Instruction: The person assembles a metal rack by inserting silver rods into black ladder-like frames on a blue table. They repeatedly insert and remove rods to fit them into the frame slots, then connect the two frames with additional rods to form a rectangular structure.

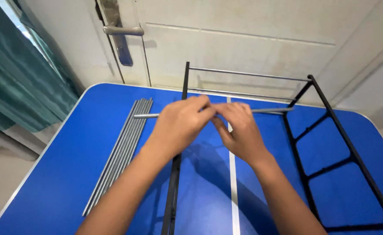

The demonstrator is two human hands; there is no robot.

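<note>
White door (244,48) with metal handle (122,30), teal curtain (17,82), blue table (69,165) with white centre stripe (233,191).

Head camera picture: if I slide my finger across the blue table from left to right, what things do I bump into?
Bundle of grey metal rods → left hand → white stripe on the table → right hand → black ladder-shaped side frame.

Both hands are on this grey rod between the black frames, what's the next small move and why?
Probably slide the grey rod right, toward the right black frame. Both the left hand and right hand grip it mid-span, and its right end sits just beside that frame's upright; I cannot tell whether it is seated.
</note>
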